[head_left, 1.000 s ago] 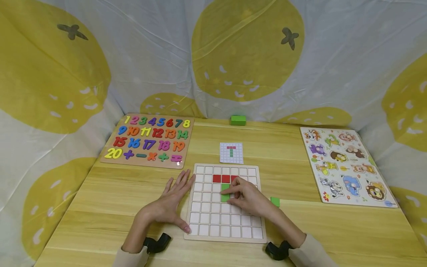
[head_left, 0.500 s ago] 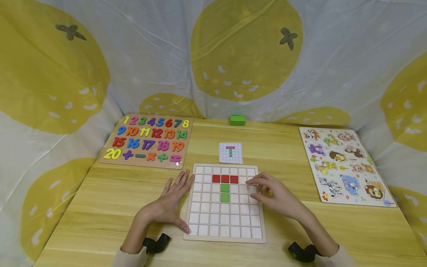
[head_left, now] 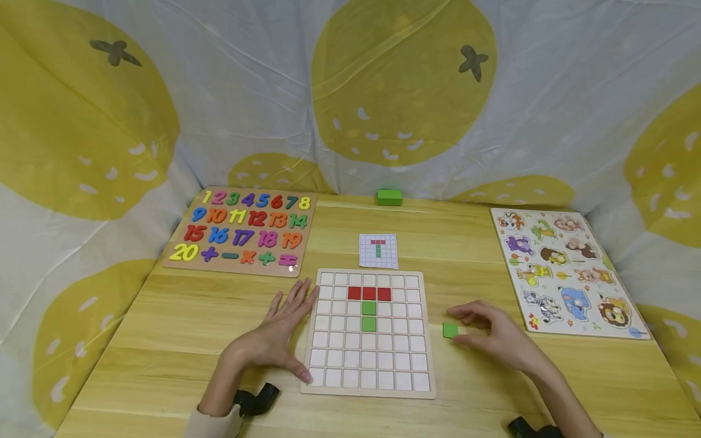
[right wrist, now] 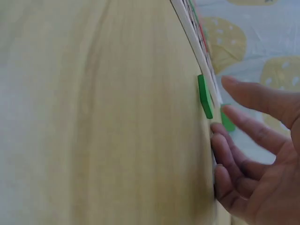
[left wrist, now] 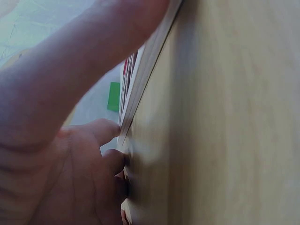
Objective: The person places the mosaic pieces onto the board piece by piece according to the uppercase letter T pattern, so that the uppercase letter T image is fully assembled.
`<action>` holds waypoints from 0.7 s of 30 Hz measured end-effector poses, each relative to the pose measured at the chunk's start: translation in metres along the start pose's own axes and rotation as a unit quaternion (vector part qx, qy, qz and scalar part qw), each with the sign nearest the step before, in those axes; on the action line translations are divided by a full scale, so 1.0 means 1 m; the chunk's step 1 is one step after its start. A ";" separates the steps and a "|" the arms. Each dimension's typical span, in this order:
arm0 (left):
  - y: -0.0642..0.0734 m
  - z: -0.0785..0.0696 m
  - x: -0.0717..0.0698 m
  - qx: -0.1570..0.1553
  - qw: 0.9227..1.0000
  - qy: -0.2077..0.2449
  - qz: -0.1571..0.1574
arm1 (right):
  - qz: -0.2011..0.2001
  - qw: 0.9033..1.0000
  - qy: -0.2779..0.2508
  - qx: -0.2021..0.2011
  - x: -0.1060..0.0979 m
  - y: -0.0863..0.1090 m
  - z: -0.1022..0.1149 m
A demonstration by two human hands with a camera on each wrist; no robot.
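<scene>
A square wooden grid board (head_left: 361,359) with white cells lies in the middle of the head view. Three red tiles (head_left: 369,293) form a row on it, with two green tiles (head_left: 369,316) in a column below the middle one. My left hand (head_left: 274,337) rests spread along the board's left edge, thumb at the lower corner. To the right of the board, a loose green tile (head_left: 450,330) lies on the table. My right hand (head_left: 495,334) is beside that tile, thumb and fingers apart; the right wrist view shows the tile (right wrist: 205,97) outside its grasp.
Behind the board lies a small pattern card (head_left: 389,261) with a red and green T. A number puzzle (head_left: 274,268) is at left, an animal puzzle (head_left: 569,331) at right. A green block (head_left: 389,198) stands near the patterned cloth (head_left: 246,91) at the back.
My right hand has left the green tiles on the board and moved right, over to the loose green tile. The left hand stays at the board's edge.
</scene>
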State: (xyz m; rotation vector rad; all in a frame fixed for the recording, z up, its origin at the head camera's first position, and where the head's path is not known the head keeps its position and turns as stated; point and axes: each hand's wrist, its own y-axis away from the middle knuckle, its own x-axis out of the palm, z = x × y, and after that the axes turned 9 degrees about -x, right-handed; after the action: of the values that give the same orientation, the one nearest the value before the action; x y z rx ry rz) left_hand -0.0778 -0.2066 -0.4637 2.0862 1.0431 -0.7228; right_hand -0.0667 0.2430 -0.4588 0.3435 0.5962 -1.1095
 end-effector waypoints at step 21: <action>-0.001 0.001 0.000 0.002 1.000 -0.008 -0.002 | -0.017 1.000 0.021 -0.002 0.011 0.006 -0.005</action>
State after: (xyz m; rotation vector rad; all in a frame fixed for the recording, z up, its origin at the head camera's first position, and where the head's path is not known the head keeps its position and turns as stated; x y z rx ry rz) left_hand -0.0783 -0.2071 -0.4648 2.0788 1.0387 -0.7442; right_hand -0.0596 0.2403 -0.4700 0.3559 0.6436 -1.1350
